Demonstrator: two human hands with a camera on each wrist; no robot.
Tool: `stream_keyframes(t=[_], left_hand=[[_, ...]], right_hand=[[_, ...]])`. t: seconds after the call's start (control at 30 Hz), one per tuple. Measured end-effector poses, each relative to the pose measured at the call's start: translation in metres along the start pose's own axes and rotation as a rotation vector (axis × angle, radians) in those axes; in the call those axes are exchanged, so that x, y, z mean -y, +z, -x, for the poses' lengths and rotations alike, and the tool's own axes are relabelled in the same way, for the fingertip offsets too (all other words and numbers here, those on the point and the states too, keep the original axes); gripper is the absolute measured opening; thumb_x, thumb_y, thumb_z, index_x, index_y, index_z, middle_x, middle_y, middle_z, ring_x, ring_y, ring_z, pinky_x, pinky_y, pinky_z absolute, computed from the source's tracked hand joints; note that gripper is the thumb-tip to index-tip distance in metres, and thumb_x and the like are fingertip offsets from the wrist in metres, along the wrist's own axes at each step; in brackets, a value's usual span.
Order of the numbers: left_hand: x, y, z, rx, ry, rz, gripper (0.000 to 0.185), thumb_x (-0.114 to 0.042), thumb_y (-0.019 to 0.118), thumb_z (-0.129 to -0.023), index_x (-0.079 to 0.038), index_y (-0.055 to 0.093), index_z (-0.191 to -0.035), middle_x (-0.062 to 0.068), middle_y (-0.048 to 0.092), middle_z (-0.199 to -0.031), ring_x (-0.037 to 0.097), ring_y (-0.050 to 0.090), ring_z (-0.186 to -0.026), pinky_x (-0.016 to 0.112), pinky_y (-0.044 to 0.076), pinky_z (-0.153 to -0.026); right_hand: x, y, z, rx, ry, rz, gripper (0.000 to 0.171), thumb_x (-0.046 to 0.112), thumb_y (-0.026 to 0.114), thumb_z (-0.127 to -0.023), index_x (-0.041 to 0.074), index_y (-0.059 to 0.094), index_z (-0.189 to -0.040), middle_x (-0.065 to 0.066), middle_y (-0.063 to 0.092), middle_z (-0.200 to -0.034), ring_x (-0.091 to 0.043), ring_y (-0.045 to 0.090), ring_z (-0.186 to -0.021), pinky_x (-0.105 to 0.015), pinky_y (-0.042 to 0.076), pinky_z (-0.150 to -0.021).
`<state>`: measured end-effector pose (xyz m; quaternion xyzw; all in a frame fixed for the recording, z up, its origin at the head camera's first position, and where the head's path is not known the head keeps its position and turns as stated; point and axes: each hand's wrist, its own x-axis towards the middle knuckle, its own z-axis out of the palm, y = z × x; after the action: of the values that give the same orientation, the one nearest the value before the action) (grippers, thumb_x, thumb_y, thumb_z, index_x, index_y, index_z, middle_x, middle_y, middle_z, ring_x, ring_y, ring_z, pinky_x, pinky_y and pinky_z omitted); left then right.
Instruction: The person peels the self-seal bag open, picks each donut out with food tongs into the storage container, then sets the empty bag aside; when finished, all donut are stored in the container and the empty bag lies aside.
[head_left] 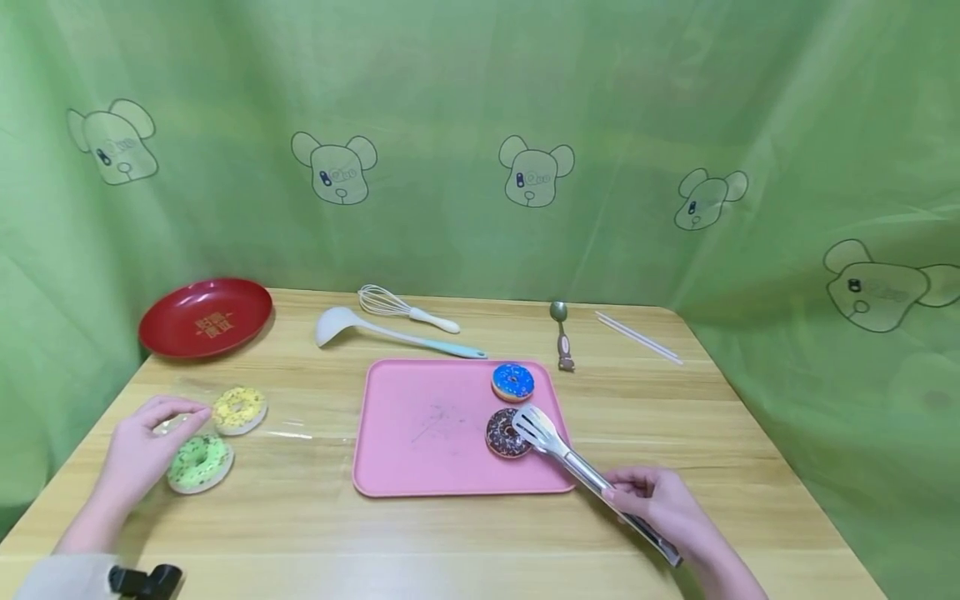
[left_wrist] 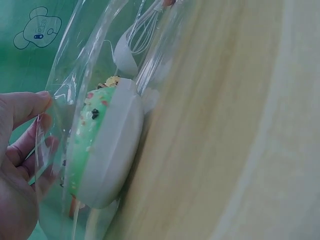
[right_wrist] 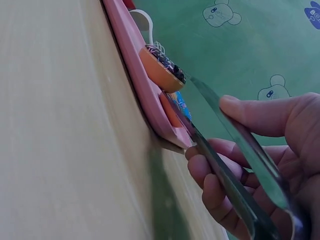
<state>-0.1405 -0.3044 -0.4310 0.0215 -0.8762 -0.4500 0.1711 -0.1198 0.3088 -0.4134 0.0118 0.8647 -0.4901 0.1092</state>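
Got a red plate (head_left: 210, 300) way up in the back-left corner of the desk (head_left: 675, 417), rim right at the edge. Got moving room between the clear plastic (left_wrist: 57, 107) and the pink tray (head_left: 412, 417), plus a wide strip from tray to right edge. Counting across: one green doughnut (head_left: 213, 467) (seen through the plastic), one yellow doughnut (head_left: 251, 406), one ladle (head_left: 397, 333), one whisk (head_left: 386, 302), one brown doughnut (head_left: 498, 442) and one blue doughnut (head_left: 504, 387) on the tray, one spoon (head_left: 562, 337), one pair of tongs (head_left: 588, 473), two pale sticks (head_left: 637, 337). Pinching the plastic with the left grip (head_left: 142, 446), thumb and forefinger nearly together, just beside the green doughnut. Holding the tongs in the right grip (head_left: 652, 500), thumb on one arm, fingers round the other, arms partway spread. Pointing the tongs left and away from the person, long axis diagonal, tips at the brown doughnut's right side. Can't tell if touching.
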Motion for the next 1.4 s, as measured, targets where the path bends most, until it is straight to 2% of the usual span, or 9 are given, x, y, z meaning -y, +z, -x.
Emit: stream_keyframes(t=[0.13, 0.3, 0.47, 0.6, 0.67, 0.93, 1.07, 1.27, 1.4], left_hand=[[0.0, -0.001, 0.001, -0.003, 0.003, 0.011, 0.035, -0.028, 0.065, -0.088, 0.001, 0.062, -0.108, -0.018, 0.055, -0.097, -0.011, 0.042, -0.094, 0.065, 0.028, -0.094], [0.0, -0.002, 0.004, -0.001, -0.003, -0.016, 0.034, -0.028, 0.064, -0.089, 0.0, 0.063, -0.108, -0.016, 0.055, -0.097, -0.011, 0.043, -0.095, 0.05, 0.032, -0.097], [0.0, -0.003, 0.004, -0.008, -0.009, -0.005, 0.035, -0.029, 0.064, -0.089, 0.001, 0.063, -0.108, -0.017, 0.055, -0.097, -0.011, 0.043, -0.094, 0.056, 0.032, -0.096], [-0.001, -0.003, 0.004, -0.015, 0.003, -0.026, 0.034, -0.028, 0.064, -0.089, 0.0, 0.063, -0.108, -0.018, 0.056, -0.097, -0.011, 0.043, -0.094, 0.039, 0.033, -0.097], [-0.001, -0.003, 0.005, -0.02, 0.013, -0.038, 0.033, -0.027, 0.065, -0.089, 0.0, 0.063, -0.108, -0.018, 0.055, -0.097, -0.011, 0.043, -0.094, 0.032, 0.033, -0.095], [-0.002, -0.002, 0.003, -0.025, 0.015, -0.044, 0.034, -0.029, 0.065, -0.088, -0.001, 0.063, -0.108, -0.018, 0.055, -0.098, -0.011, 0.043, -0.095, 0.032, 0.035, -0.092], [-0.003, -0.001, 0.003, -0.01, 0.009, -0.027, 0.034, -0.029, 0.064, -0.089, 0.0, 0.062, -0.108, -0.015, 0.055, -0.098, -0.01, 0.043, -0.095, 0.045, 0.034, -0.095], [-0.003, 0.0, 0.002, -0.016, 0.016, -0.018, 0.035, -0.029, 0.064, -0.089, 0.001, 0.062, -0.107, -0.017, 0.054, -0.097, -0.011, 0.042, -0.094, 0.054, 0.034, -0.093], [-0.004, 0.002, 0.001, -0.019, 0.025, -0.023, 0.034, -0.029, 0.064, -0.089, 0.001, 0.063, -0.106, -0.018, 0.055, -0.097, -0.01, 0.043, -0.094, 0.043, 0.036, -0.092]], right_hand=[[0.001, 0.001, 0.002, -0.027, 0.007, 0.04, 0.042, 0.02, 0.075, -0.078, -0.004, 0.062, -0.111, -0.007, 0.065, -0.088, -0.016, 0.056, -0.073, -0.025, 0.049, -0.063], [0.003, -0.001, 0.003, -0.067, 0.001, 0.063, 0.041, 0.017, 0.074, -0.079, -0.004, 0.062, -0.111, -0.007, 0.063, -0.086, -0.014, 0.055, -0.072, -0.024, 0.047, -0.062], [0.005, -0.005, 0.003, -0.099, -0.014, 0.064, 0.044, 0.019, 0.074, -0.08, -0.006, 0.06, -0.114, -0.008, 0.063, -0.088, -0.014, 0.057, -0.075, -0.024, 0.048, -0.063], [0.01, -0.005, 0.004, -0.109, 0.0, 0.036, 0.046, 0.022, 0.074, -0.079, -0.004, 0.061, -0.115, -0.008, 0.064, -0.09, -0.015, 0.059, -0.077, -0.025, 0.049, -0.065], [0.013, -0.002, 0.003, -0.096, -0.01, 0.02, 0.046, 0.023, 0.074, -0.079, -0.003, 0.061, -0.115, -0.008, 0.065, -0.091, -0.015, 0.06, -0.078, -0.025, 0.049, -0.065], [0.03, 0.018, -0.008, -0.022, -0.084, -0.024, 0.041, 0.016, 0.074, -0.078, -0.004, 0.062, -0.112, -0.01, 0.065, -0.089, -0.016, 0.06, -0.075, -0.025, 0.05, -0.064], [0.04, 0.034, -0.017, 0.032, -0.12, -0.046, 0.043, 0.015, 0.075, -0.078, -0.006, 0.061, -0.112, -0.011, 0.065, -0.088, -0.019, 0.059, -0.075, -0.026, 0.052, -0.063], [0.057, 0.063, -0.033, 0.132, -0.181, -0.065, 0.041, 0.015, 0.075, -0.077, -0.007, 0.062, -0.109, -0.01, 0.063, -0.085, -0.02, 0.057, -0.074, -0.024, 0.051, -0.061], [0.07, 0.081, -0.041, 0.173, -0.224, -0.021, 0.037, 0.016, 0.076, -0.076, -0.003, 0.065, -0.106, -0.007, 0.062, -0.082, -0.019, 0.055, -0.072, -0.023, 0.049, -0.059]])
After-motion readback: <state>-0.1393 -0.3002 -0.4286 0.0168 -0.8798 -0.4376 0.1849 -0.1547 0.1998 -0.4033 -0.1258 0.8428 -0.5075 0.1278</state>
